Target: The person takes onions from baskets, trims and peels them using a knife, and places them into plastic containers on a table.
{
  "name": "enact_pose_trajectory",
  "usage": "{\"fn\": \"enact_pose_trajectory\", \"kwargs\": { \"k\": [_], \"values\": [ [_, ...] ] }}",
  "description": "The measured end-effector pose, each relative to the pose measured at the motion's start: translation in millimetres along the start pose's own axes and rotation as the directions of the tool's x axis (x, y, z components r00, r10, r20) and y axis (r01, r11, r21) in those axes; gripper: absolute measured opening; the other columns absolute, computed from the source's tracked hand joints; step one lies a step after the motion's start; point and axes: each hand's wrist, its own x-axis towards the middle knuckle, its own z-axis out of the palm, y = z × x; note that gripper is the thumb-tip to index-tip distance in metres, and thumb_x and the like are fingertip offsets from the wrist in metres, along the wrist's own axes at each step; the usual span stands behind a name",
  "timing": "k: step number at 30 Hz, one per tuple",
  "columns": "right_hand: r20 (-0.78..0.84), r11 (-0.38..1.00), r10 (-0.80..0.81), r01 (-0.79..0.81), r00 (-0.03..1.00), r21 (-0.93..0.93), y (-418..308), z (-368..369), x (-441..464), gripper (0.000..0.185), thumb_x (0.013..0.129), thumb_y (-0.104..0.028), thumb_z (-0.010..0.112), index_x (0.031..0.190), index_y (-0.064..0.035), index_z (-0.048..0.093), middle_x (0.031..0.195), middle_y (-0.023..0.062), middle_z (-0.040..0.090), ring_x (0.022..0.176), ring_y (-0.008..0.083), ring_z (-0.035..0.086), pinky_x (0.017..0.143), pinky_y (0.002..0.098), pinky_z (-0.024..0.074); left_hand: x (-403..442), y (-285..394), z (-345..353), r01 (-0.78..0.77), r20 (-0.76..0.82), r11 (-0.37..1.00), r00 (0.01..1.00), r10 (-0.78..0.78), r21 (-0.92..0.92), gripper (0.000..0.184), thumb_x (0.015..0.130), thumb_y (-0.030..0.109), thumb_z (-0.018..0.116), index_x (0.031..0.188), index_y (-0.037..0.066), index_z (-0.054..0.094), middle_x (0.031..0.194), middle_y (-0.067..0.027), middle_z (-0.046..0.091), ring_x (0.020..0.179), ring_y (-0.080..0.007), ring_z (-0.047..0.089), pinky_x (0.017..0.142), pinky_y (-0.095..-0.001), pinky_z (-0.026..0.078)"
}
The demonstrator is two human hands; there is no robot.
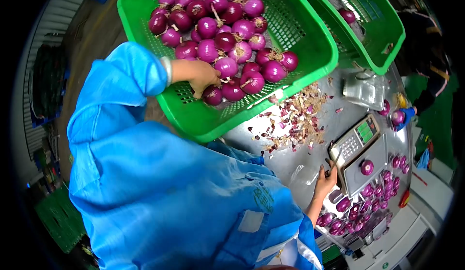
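Note:
My left hand (204, 77) reaches into a green plastic basket (322, 59) of red onions. Its fingers curl round a red onion (212, 95) close to the basket's near wall; part of the grip is hidden. Beside a digital scale (349, 146) is my right hand (326, 182), with a thin dark item between its fingers that is too small to name. One red onion (367, 167) rests on the scale's plate. Both my arms are in blue sleeves.
Onion skins (295, 122) litter the metal table (242, 136). Onions in clear trays (358, 216) crowd its lower right. A second green basket (382, 42) and a clear container (361, 90) stand farther off. Another person's blue-gloved hand (409, 116) is at an onion.

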Motion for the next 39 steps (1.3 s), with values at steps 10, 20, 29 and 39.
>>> {"fn": "enact_pose_trajectory", "kwargs": {
  "k": [10, 20, 29, 39],
  "values": [
    [0.046, 0.928, -0.367, 0.362, 0.929, 0.091, -103.5, -5.8, -2.3, 0.042, 0.078, 0.010, 0.062, 0.117, -0.0050, 0.067, 0.114, 0.0143, 0.069, 0.095, 0.0338, 0.070, 0.080, 0.0372, 0.0574, -85.2, 128.4, -73.0, -0.710, -0.638, -0.294, 0.704, -0.313, -0.640, 0.066, 0.084, 0.019, 0.069, 0.142, 0.004, 0.042, 0.133, -0.0132, 0.053, 0.125, -0.0257, 0.053, 0.110, -0.0410, 0.041],
    [-0.081, 0.686, -0.727, 0.725, 0.682, -0.058, -181.0, -52.7, -10.5, 0.051, 0.074, -0.007, 0.065, 0.125, -0.0097, 0.066, 0.115, 0.0079, 0.068, 0.075, 0.0170, 0.067, 0.062, 0.0290, 0.0552, -46.3, 255.3, -53.8, -0.793, -0.737, -0.006, 0.570, -0.364, -0.609, 0.084, 0.067, 0.011, 0.088, 0.137, 0.008, 0.043, 0.130, -0.0103, 0.051, 0.120, -0.0207, 0.055, 0.105, -0.0354, 0.046],
    [-0.099, 0.764, -0.645, 0.637, 0.757, -0.105, -158.2, -46.7, -24.7, 0.052, 0.076, -0.007, 0.064, 0.128, -0.0122, 0.064, 0.116, 0.0074, 0.067, 0.075, 0.0178, 0.067, 0.062, 0.0298, 0.0559, -40.1, 286.5, -51.4, -0.752, -0.832, 0.360, 0.470, -0.294, -0.552, 0.083, 0.066, 0.016, 0.091, 0.134, 0.004, 0.046, 0.127, -0.0113, 0.054, 0.121, -0.0202, 0.055, 0.105, -0.0338, 0.045],
    [-0.035, 0.831, -0.557, 0.556, 0.830, -0.025, -154.7, -36.8, -34.9, 0.053, 0.076, 0.000, 0.064, 0.128, -0.0091, 0.059, 0.109, 0.0089, 0.065, 0.079, 0.0254, 0.069, 0.064, 0.0363, 0.0577, -35.2, 297.8, -42.6, -0.705, -0.858, 0.490, 0.434, -0.274, -0.513, 0.077, 0.064, 0.011, 0.087, 0.130, 0.005, 0.048, 0.119, -0.0107, 0.060, 0.116, -0.0215, 0.059, 0.101, -0.0344, 0.048]
  ]
}}
